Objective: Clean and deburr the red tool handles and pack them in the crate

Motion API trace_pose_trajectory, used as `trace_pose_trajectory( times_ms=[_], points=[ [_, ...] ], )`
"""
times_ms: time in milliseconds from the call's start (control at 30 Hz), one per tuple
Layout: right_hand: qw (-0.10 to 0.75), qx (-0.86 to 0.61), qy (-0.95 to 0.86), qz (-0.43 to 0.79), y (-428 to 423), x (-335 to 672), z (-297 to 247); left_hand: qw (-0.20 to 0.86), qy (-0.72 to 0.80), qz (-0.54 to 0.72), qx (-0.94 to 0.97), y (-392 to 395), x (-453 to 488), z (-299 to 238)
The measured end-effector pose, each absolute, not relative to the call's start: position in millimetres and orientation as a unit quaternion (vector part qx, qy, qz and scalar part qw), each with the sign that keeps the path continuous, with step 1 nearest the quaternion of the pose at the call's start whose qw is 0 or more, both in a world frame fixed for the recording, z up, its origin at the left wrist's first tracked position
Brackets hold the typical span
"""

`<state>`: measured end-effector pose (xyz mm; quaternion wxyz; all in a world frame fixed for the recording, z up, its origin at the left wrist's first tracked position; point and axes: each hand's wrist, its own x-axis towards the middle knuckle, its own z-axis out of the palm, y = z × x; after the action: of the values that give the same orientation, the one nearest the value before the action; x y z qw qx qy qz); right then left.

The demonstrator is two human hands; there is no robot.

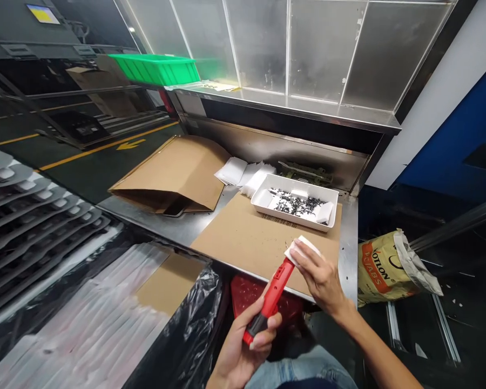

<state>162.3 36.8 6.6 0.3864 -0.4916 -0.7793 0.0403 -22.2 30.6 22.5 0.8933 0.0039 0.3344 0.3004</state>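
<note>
My left hand (pixel 243 346) is closed round the black-and-red handle of a red tool (pixel 272 298), held low over my lap with its tip pointing up and to the right. My right hand (pixel 318 273) pinches a small white piece (pixel 303 247) against the tool's tip, just above the near edge of a flat cardboard sheet (pixel 247 237). Beyond it on the cardboard stands a white tray (pixel 263 195) holding several small dark parts and white pieces.
A folded brown cardboard box (pixel 174 173) lies at the left of the steel bench (pixel 348 232). White packets (pixel 243 174) lie behind the tray. A yellow sack (pixel 383 267) stands on the right. Stacked trays (pixel 28 210) and a black plastic bag (pixel 186 335) lie at left.
</note>
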Motion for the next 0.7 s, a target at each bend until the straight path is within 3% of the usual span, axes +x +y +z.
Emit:
trace_pose_trajectory(
  times_ms=[700],
  points=[
    [0.326,-0.372,-0.869,0.016,43,172,7,0.835,0.438,0.325,0.073,38,-6,39]
  ],
)
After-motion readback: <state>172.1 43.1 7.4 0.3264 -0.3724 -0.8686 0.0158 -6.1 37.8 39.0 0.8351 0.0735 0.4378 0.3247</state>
